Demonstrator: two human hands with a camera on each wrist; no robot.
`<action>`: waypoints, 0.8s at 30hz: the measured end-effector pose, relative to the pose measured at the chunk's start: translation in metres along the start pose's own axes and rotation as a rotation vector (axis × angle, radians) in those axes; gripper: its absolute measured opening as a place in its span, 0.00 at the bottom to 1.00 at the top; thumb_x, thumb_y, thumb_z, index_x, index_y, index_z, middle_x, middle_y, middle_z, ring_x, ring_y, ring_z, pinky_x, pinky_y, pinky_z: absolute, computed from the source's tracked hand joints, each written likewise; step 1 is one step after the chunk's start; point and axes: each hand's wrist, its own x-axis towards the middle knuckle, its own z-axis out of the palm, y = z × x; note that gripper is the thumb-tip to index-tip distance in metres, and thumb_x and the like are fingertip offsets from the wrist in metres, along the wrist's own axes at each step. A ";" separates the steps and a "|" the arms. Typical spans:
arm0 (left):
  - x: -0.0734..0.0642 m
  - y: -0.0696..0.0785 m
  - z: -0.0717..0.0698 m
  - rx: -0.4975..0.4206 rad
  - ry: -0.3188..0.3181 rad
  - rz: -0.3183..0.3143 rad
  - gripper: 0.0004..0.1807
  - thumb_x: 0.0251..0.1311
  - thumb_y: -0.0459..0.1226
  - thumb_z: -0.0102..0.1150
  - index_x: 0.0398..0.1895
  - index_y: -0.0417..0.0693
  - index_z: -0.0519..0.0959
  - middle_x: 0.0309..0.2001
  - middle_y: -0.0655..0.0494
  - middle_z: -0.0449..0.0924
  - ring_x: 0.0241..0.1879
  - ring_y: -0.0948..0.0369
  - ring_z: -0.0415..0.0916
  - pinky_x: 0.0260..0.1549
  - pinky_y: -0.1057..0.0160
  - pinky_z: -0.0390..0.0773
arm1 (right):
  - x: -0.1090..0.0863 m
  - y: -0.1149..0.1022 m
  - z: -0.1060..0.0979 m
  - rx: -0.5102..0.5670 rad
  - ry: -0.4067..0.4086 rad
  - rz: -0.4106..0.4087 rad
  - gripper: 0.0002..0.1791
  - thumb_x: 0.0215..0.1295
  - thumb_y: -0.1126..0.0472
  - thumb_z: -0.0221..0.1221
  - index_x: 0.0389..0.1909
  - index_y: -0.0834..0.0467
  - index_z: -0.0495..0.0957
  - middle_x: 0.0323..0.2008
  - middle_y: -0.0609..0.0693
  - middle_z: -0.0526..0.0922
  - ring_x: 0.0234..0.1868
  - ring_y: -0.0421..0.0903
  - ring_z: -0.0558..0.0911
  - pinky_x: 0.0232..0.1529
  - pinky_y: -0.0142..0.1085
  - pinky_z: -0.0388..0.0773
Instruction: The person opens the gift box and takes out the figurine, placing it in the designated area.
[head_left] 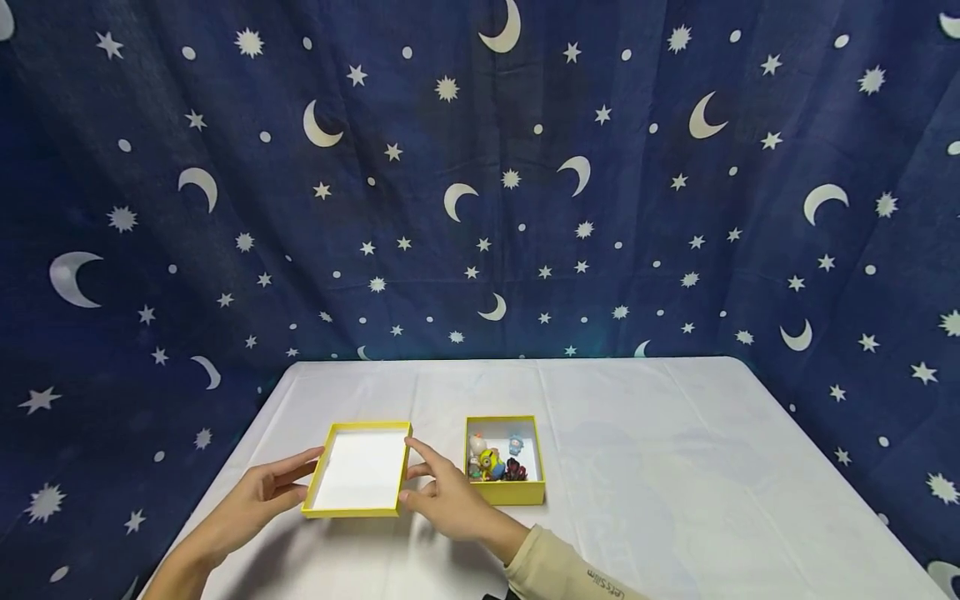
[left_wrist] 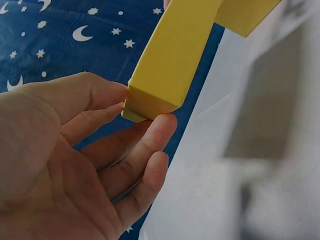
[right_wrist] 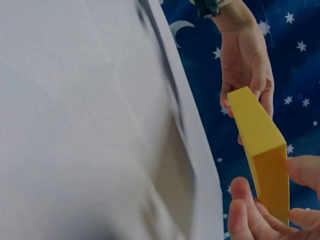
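You have one yellow lid point(head_left: 358, 468) raised over the table point(head_left: 675, 483), its white inside facing you and its shadow falling below. Your left hand point(head_left: 251, 502) pinches its edge at nine o'clock and your right hand point(head_left: 450, 497) its edge at three, thumbs and fingers set narrow around the rim; gripping opposite sides presumably keeps it balanced. At the lid's three o'clock, one open yellow box point(head_left: 510, 494) rests on the table, probably set apart to leave your hands room. Inside you can count at least five figurines: a blue one point(head_left: 516, 444) near one o'clock, a dark red one point(head_left: 515, 470) near five, a yellow one point(head_left: 491, 462) near seven, and two pale ones toward nine. They overlap, so others may be hidden. At twelve hangs one starry curtain point(head_left: 495, 125).
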 end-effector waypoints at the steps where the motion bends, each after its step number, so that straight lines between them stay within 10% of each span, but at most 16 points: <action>1: -0.001 -0.001 0.000 0.000 -0.002 -0.007 0.30 0.72 0.34 0.55 0.74 0.34 0.63 0.68 0.48 0.74 0.60 0.79 0.74 0.51 0.74 0.77 | 0.001 0.001 0.002 -0.001 0.005 0.009 0.41 0.70 0.65 0.60 0.80 0.45 0.53 0.62 0.60 0.75 0.35 0.52 0.87 0.27 0.27 0.73; 6: -0.004 -0.008 -0.003 -0.010 -0.017 -0.050 0.31 0.72 0.35 0.55 0.75 0.33 0.62 0.71 0.29 0.65 0.59 0.80 0.73 0.51 0.75 0.77 | 0.005 0.010 0.009 0.009 -0.011 0.048 0.42 0.71 0.63 0.60 0.80 0.46 0.52 0.64 0.61 0.74 0.40 0.55 0.88 0.27 0.29 0.74; 13: -0.010 -0.023 -0.009 -0.001 -0.055 -0.105 0.33 0.72 0.36 0.56 0.75 0.32 0.60 0.71 0.36 0.69 0.58 0.79 0.75 0.50 0.74 0.78 | 0.011 0.021 0.020 0.029 -0.025 0.093 0.42 0.70 0.60 0.61 0.81 0.50 0.52 0.63 0.63 0.74 0.36 0.48 0.87 0.39 0.38 0.82; 24: -0.004 -0.044 -0.014 -0.086 -0.124 -0.122 0.36 0.73 0.35 0.55 0.76 0.27 0.54 0.69 0.19 0.61 0.56 0.78 0.77 0.50 0.73 0.80 | 0.023 0.034 0.035 -0.035 0.013 0.150 0.46 0.66 0.66 0.64 0.81 0.58 0.49 0.61 0.65 0.77 0.28 0.42 0.84 0.22 0.28 0.72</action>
